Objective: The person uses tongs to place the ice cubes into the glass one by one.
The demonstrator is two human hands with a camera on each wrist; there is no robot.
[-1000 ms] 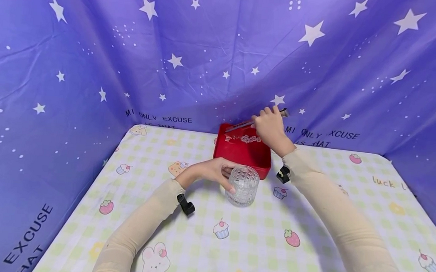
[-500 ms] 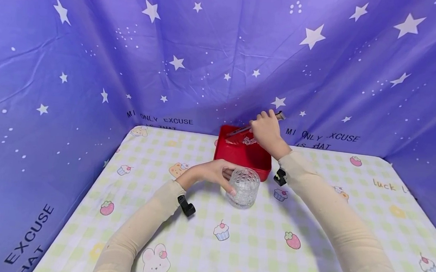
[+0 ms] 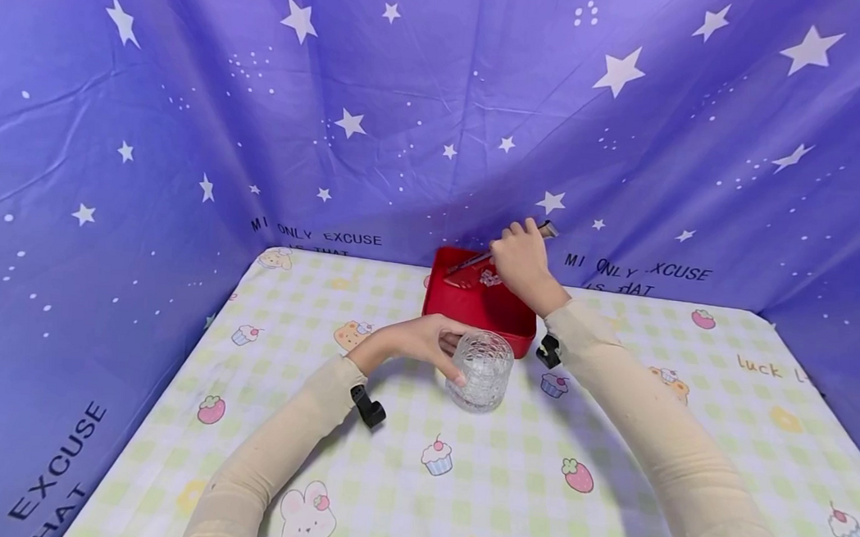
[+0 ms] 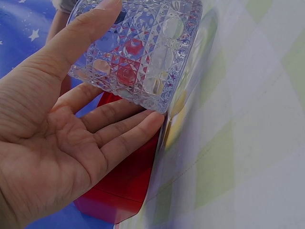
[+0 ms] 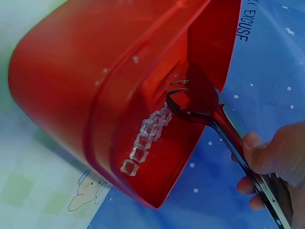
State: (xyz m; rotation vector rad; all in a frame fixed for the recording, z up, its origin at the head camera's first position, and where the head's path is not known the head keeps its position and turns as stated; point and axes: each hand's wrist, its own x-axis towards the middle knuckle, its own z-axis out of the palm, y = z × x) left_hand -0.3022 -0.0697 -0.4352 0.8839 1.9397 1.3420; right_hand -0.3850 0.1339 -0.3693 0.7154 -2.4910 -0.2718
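Note:
My left hand (image 3: 425, 340) holds a clear, cut-pattern drinking glass (image 3: 481, 372) upright on the cloth, its thumb on the near side. In the left wrist view the thumb lies over the glass (image 4: 138, 52) and the other fingers reach behind it. At the back, my right hand (image 3: 522, 262) grips metal tongs (image 5: 238, 152) by the handle. Their slotted, fork-like tip reaches into a red plastic bin (image 3: 464, 308). Several clear ice-like cubes (image 5: 143, 140) lie along the bin's inside, just beside the tip. Nothing shows pinched in the tongs.
A checked tablecloth (image 3: 358, 478) printed with cupcakes and strawberries covers the table. A blue starry curtain (image 3: 411, 95) hangs behind and at both sides, close behind the bin. The glass stands right in front of the bin's near wall.
My right hand has shifted slightly left and down, and the tongs' tip sits lower in the bin. The left hand and glass stay where they were.

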